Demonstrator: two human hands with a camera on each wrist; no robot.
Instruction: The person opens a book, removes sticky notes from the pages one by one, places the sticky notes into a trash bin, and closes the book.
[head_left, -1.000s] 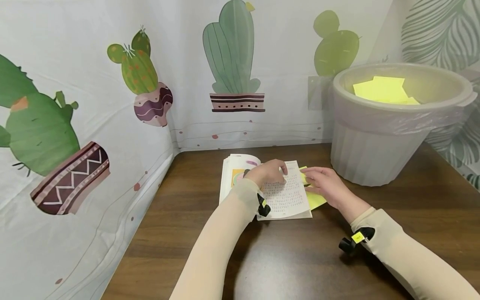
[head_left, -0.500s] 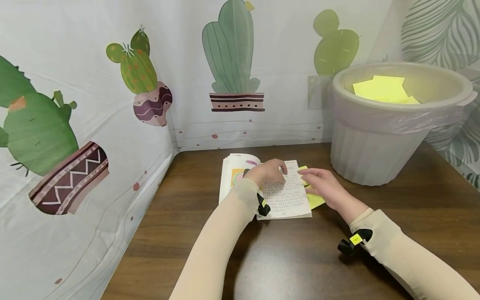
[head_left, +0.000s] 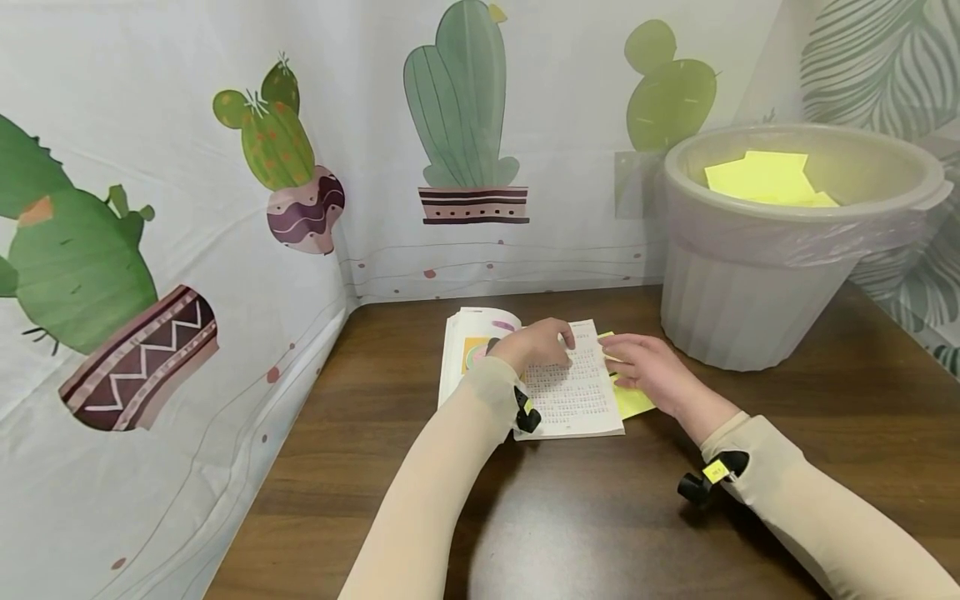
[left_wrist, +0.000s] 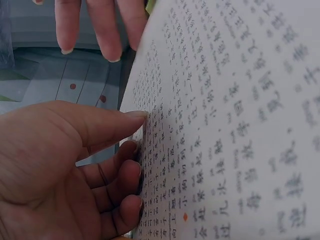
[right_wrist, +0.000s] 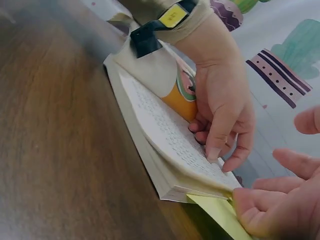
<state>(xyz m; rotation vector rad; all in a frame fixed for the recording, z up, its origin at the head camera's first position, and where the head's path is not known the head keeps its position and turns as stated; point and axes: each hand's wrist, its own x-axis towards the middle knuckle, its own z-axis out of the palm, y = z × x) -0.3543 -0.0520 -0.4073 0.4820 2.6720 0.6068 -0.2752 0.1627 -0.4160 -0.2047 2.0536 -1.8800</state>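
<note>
An open book (head_left: 573, 404) lies on the brown table, its right-hand page covered in small print and its left page showing a coloured picture. My left hand (head_left: 536, 343) rests on the printed page, its thumb and bent fingertips against the paper in the left wrist view. Yellow paper (head_left: 632, 402) sticks out past the book's right edge; in the right wrist view the yellow sheet (right_wrist: 217, 212) comes out from among the pages. At that edge is my right hand (head_left: 656, 373), fingers loosely extended, a fingertip touching the page corner beside the yellow sheet.
A pale grey bin (head_left: 738, 292) with a plastic liner stands at the table's back right, holding several yellow sheets (head_left: 765, 179). Behind the table (head_left: 360, 433) hangs a white cloth printed with cacti (head_left: 472, 100).
My right hand moves slightly left over the page edge, then back right, its fingers now more spread. The left hand stays in place on the book.
</note>
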